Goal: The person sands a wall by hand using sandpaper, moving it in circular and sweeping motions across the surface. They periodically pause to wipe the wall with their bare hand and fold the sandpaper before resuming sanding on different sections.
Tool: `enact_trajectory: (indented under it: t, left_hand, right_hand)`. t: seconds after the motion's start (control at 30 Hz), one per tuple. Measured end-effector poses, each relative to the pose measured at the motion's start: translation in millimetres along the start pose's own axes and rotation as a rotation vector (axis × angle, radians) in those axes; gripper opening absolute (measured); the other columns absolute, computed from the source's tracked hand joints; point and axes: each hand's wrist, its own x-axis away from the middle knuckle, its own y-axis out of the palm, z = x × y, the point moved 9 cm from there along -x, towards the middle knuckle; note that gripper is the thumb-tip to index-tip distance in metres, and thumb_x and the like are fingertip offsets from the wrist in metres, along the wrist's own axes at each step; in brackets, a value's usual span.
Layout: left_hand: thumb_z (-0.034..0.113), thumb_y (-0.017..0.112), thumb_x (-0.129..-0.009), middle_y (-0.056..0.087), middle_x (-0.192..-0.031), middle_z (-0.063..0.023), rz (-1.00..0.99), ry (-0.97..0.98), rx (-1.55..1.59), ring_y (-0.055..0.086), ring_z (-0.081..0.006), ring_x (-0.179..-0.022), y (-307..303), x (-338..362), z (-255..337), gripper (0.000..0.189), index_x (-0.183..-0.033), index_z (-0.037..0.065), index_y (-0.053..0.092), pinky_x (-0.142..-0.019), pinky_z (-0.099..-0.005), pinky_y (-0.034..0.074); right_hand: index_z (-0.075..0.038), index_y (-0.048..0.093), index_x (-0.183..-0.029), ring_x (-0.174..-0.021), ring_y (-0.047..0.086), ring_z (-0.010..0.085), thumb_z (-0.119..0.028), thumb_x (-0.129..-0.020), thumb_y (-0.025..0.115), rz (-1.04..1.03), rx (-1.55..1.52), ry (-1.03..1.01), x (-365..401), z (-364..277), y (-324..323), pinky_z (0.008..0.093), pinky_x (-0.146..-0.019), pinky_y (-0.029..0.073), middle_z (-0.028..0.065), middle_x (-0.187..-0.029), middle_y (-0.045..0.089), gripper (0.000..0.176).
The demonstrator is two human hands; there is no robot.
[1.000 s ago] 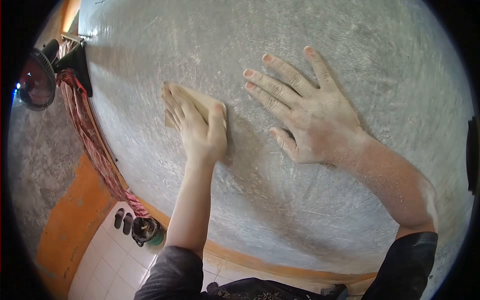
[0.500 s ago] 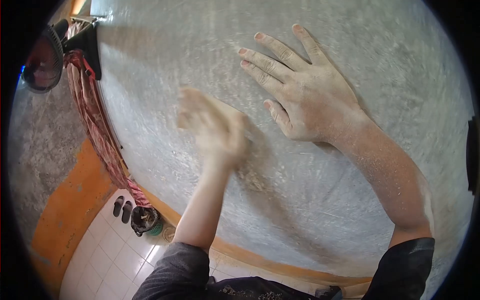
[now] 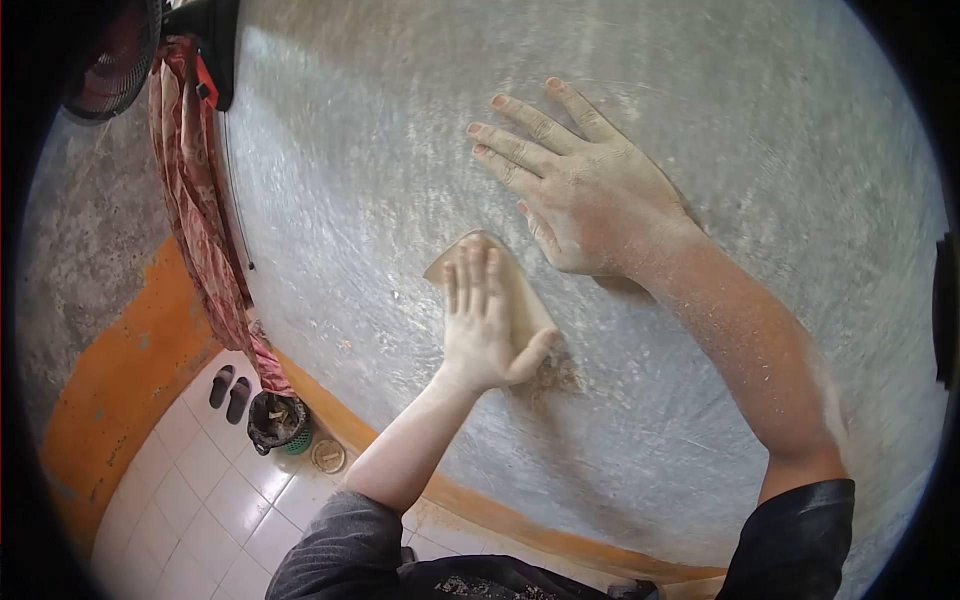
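My left hand (image 3: 482,325) presses a thin pale sheet (image 3: 522,298) flat against the grey surface (image 3: 360,210), its fingers stretched over the sheet and its thumb out to the right. A small patch of light crumbs (image 3: 562,370) lies by the thumb. Higher and to the right, my right hand (image 3: 590,195) rests palm down on the same surface with its fingers spread, holding nothing. Pale dust coats both hands and the right forearm.
At the far left hang a reddish cloth (image 3: 190,190) and a dark fan (image 3: 115,70). Below are dark slippers (image 3: 230,393), a bin with a black bag (image 3: 277,420), a round lid-like object (image 3: 328,456) and white floor tiles (image 3: 235,500). An orange band (image 3: 130,350) marks the wall.
My left hand has moved right and down with the pale sheet and is less blurred. My right hand stays spread on the surface. The view has shifted slightly.
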Motion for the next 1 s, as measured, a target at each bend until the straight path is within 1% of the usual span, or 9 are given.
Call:
enact_trajectory:
  t: [0.07,0.17,0.2,0.43,0.47,0.57,0.8,0.9,1.0]
  left_hand:
    - [0.038,0.046,-0.096,-0.012,-0.158,-0.0305,0.085,0.003,0.049,-0.013,-0.0412,-0.148,-13.2,3.3,-32.5,0.091,-0.150,-0.009,-0.011,-0.118,-0.0540,-0.009]
    - [0.048,0.048,-0.093,-0.019,-0.156,-0.0322,0.042,-0.496,0.233,-0.023,-0.0418,-0.145,-27.7,1.6,-99.7,0.102,-0.148,-0.008,-0.017,-0.116,-0.0554,-0.013]
    - [0.038,0.052,-0.091,-0.023,-0.153,-0.0334,-0.058,-0.591,0.304,-0.026,-0.0420,-0.143,-27.4,-1.2,-100.9,0.103,-0.145,-0.010,-0.022,-0.116,-0.0552,-0.014]
    - [0.033,0.039,-0.095,-0.021,-0.155,-0.0305,-0.032,-0.117,-0.003,-0.023,-0.0418,-0.145,-4.5,22.7,-46.9,0.090,-0.145,-0.009,-0.023,-0.117,-0.0546,-0.011]
    - [0.043,0.036,-0.096,-0.021,-0.155,-0.0300,0.025,-0.081,-0.015,-0.023,-0.0423,-0.144,-9.8,14.8,-63.8,0.093,-0.144,-0.009,-0.024,-0.117,-0.0553,-0.012]
    - [0.050,0.034,-0.096,-0.014,-0.157,-0.0314,0.115,-0.617,0.212,-0.017,-0.0414,-0.146,-31.4,-1.6,-127.8,0.093,-0.147,-0.010,-0.017,-0.119,-0.0534,-0.008]
    - [0.059,0.023,-0.098,-0.009,-0.159,-0.0286,0.028,0.024,-0.066,-0.013,-0.0401,-0.148,-8.3,8.1,-74.0,0.091,-0.149,-0.010,-0.008,-0.119,-0.0541,-0.004]
    - [0.060,0.026,-0.097,-0.005,-0.159,-0.0287,0.160,-0.556,0.081,-0.007,-0.0406,-0.148,-41.8,-14.6,-147.3,0.092,-0.150,-0.008,-0.005,-0.120,-0.0539,-0.004]
    - [0.041,0.032,-0.096,0.003,-0.159,-0.0290,0.187,-0.595,-0.031,-0.007,-0.0396,-0.149,-39.0,-24.5,-133.9,0.080,-0.150,-0.010,0.000,-0.120,-0.0524,-0.004]
  right_hand:
    - [-0.012,0.049,-0.142,-0.146,0.027,0.0145,-0.028,-0.098,0.042,0.031,0.000,0.009,-9.0,-5.4,3.7,0.0442,-0.123,0.013,-0.0015,-0.153,0.041,0.048]
    - [-0.016,0.046,-0.144,-0.148,0.022,0.0135,-0.029,-0.096,0.046,-0.029,-0.021,0.049,-19.9,-11.6,9.3,0.0455,-0.124,0.008,-0.0035,-0.155,0.037,0.050]
    - [-0.017,0.044,-0.145,-0.148,0.019,0.0130,-0.029,-0.095,0.047,-0.063,-0.032,0.067,-22.8,-13.3,11.5,0.0459,-0.125,0.006,-0.0044,-0.156,0.035,0.052]
    - [-0.021,0.044,-0.145,-0.148,0.020,0.0122,-0.028,-0.094,0.048,-0.054,-0.009,0.108,-34.2,-22.3,16.6,0.0463,-0.125,0.007,-0.0068,-0.154,0.037,0.051]
    - [-0.021,0.044,-0.145,-0.148,0.020,0.0121,-0.028,-0.094,0.048,-0.054,-0.001,0.108,-34.5,-21.7,16.9,0.0464,-0.125,0.007,-0.0071,-0.154,0.037,0.051]
    - [-0.022,0.044,-0.145,-0.148,0.020,0.0117,-0.027,-0.094,0.048,-0.065,-0.005,0.111,-34.0,-21.9,16.7,0.0463,-0.125,0.007,-0.0076,-0.155,0.036,0.051]
    - [-0.024,0.043,-0.146,-0.148,0.019,0.0116,-0.026,-0.094,0.049,-0.077,0.004,0.111,-35.5,-22.0,17.2,0.0460,-0.125,0.007,-0.0083,-0.155,0.035,0.052]
    - [-0.024,0.042,-0.146,-0.148,0.019,0.0119,-0.027,-0.094,0.048,-0.085,0.023,0.111,-35.3,-23.2,18.6,0.0457,-0.125,0.006,-0.0083,-0.156,0.034,0.053]
    - [-0.024,0.041,-0.147,-0.148,0.018,0.0122,-0.027,-0.094,0.048,-0.096,0.005,0.109,-35.4,-23.0,18.8,0.0454,-0.125,0.006,-0.0081,-0.156,0.033,0.053]
